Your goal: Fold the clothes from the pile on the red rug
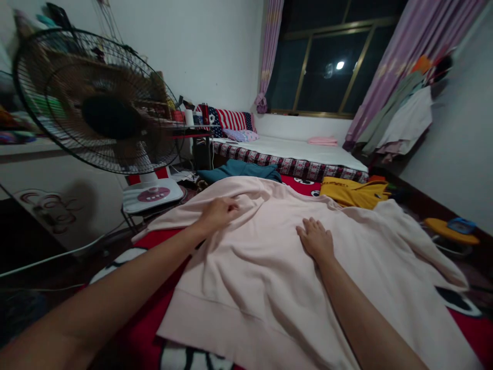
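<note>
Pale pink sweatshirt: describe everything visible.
The pale pink sweatshirt lies spread on a red patterned blanket, neckline at the far side, wide hem band nearer the camera, long sleeves reaching to both sides. The fabric looks soft, plain and rumpled. The left-hand grip rests curled near one shoulder; whether it pinches cloth is unclear. The right-hand grip lies open, palm down, on the body.
</note>
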`<act>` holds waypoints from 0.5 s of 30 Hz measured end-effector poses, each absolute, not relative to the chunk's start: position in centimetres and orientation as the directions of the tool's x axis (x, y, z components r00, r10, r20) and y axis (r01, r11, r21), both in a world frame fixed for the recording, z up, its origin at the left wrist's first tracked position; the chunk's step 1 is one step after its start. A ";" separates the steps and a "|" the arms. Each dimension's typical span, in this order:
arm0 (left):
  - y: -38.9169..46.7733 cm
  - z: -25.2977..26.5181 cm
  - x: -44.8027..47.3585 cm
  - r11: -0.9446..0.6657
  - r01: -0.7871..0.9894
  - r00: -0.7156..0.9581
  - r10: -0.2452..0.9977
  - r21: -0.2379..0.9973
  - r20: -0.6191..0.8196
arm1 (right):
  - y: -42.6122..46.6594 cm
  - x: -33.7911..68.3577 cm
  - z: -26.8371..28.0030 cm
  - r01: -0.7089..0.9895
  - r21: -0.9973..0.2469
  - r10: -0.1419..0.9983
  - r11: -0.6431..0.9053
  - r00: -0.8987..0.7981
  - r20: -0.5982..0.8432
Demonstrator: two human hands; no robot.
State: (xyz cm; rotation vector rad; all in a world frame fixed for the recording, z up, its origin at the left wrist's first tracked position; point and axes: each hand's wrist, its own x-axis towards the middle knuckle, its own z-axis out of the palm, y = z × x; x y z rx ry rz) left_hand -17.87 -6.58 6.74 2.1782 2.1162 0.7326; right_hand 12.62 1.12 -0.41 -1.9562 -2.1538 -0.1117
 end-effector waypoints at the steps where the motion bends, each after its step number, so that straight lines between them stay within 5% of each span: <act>1: -7.1 7.1 -19.7 0.040 0.970 -0.131 0.917 0.240 0.376 | 1.1 12.6 -0.4 0.990 -0.096 0.971 0.106 -0.082 0.224; 3: -7.9 7.3 -23.3 0.256 0.964 -0.262 0.880 0.069 0.395 | 1.0 12.5 -0.4 0.989 -0.101 0.970 0.110 -0.085 0.228; 6: -8.8 6.5 -27.3 0.358 0.932 -0.337 0.912 -0.054 0.236 | 1.0 12.5 -0.5 0.986 -0.124 0.970 0.115 -0.084 0.229; 11: -9.1 6.6 -29.7 0.361 0.932 -0.346 0.912 -0.031 0.220 | 1.2 13.1 -0.5 0.954 -0.231 0.929 0.193 -0.102 0.356; 15: -7.4 13.1 -28.6 0.335 0.942 -0.314 0.848 0.027 0.426 | 0.1 12.6 0.3 0.771 -0.412 0.774 0.486 -0.161 0.613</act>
